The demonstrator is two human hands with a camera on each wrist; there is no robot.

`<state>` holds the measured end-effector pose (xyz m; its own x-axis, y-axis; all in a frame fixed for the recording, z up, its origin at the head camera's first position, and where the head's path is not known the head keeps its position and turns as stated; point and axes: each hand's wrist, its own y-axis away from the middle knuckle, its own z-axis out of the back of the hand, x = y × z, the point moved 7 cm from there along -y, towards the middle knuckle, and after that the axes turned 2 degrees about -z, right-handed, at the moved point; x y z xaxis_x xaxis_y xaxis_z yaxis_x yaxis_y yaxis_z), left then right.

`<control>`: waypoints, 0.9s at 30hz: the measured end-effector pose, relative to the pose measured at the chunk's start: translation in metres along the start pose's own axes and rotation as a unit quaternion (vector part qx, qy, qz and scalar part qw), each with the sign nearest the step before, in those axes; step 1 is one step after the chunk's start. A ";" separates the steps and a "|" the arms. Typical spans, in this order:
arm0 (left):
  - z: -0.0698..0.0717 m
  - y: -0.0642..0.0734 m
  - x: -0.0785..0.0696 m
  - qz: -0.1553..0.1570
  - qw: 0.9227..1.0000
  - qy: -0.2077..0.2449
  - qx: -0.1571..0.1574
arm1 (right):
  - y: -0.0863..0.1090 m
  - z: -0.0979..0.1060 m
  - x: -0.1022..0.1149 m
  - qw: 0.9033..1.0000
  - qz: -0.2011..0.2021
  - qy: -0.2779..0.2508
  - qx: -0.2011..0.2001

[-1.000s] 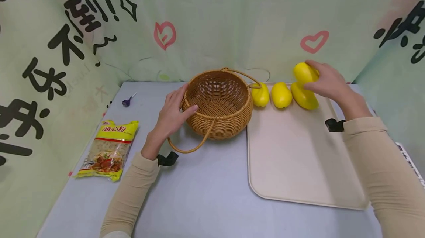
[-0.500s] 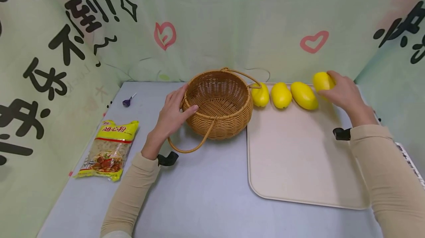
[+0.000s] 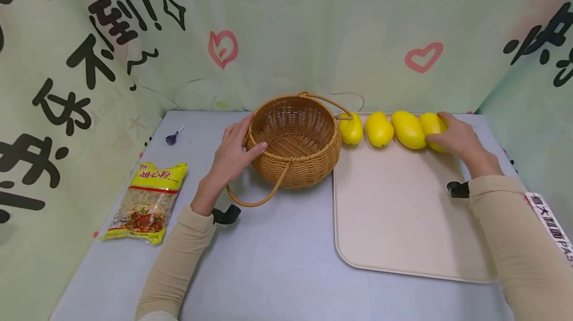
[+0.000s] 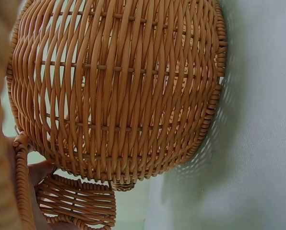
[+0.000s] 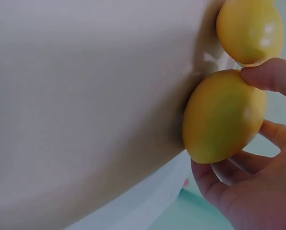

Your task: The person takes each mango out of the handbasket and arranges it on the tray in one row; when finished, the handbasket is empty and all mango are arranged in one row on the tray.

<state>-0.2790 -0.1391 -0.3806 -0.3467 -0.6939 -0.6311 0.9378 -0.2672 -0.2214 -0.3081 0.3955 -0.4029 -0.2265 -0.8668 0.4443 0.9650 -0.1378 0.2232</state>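
Note:
A brown wicker basket stands upright at the back middle of the table, its inside bare in the head view. My left hand holds its left side, thumb over the rim; the other fingers are partly hidden. At the tray's back right corner my right hand grips a yellow lemon between thumb and fingers. This lemon rests at the tray's edge, right beside another lemon. Two more lemons, one in the middle and one by the basket handle, continue the row leftward.
The beige tray covers the table's right side. A yellow-topped bag of pasta lies at the left, with a small purple-wrapped lollipop behind it. A patterned curtain closes off the back and sides.
My right hand has brought its lemon right and down, from above the third lemon to the row's right end on the tray. The left hand and basket have stayed put.

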 end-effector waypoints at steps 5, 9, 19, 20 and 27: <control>0.000 0.000 0.001 0.002 1.000 -0.001 0.002 | 0.001 -0.003 0.000 1.000 -0.002 0.003 0.001; 0.000 0.000 0.001 0.001 1.000 -0.004 0.003 | 0.001 -0.004 0.000 1.000 0.001 0.002 0.004; -0.003 -0.006 0.000 -0.008 1.000 0.000 0.003 | 0.007 -0.003 -0.008 1.000 -0.010 -0.012 0.008; -0.003 -0.007 0.000 -0.007 1.000 0.001 0.004 | 0.008 -0.002 -0.010 1.000 -0.014 -0.015 0.004; 0.001 -0.006 0.002 0.008 1.000 -0.014 0.019 | 0.014 0.006 -0.011 0.999 0.001 -0.019 -0.033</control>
<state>-0.2848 -0.1393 -0.3800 -0.3324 -0.7164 -0.6134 0.9422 -0.2806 -0.1829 -0.2927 0.4060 -0.3990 -0.2289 -0.8487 0.4768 0.9716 -0.1690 0.1657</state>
